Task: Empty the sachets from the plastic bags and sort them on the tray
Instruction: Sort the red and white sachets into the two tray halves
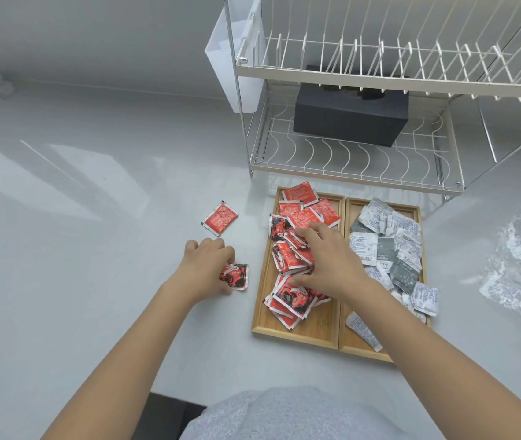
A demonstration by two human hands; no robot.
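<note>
A wooden tray point(297, 336) with two compartments lies on the grey counter. Its left compartment holds a pile of red sachets point(300, 217), its right one a pile of white and grey sachets point(392, 249). My right hand point(326, 258) lies flat on the red pile, fingers spread, pressing on it. My left hand point(208, 265) is on the counter left of the tray, fingers closed on a red and black sachet point(237, 276). Another red sachet point(220, 218) lies loose on the counter further back.
A crumpled clear plastic bag point(519, 265) lies right of the tray. Behind the tray stands a two-tier wire dish rack point(348, 173) with a black box point(351, 119) on its lower shelf and a white plastic holder point(233, 65) on its left side.
</note>
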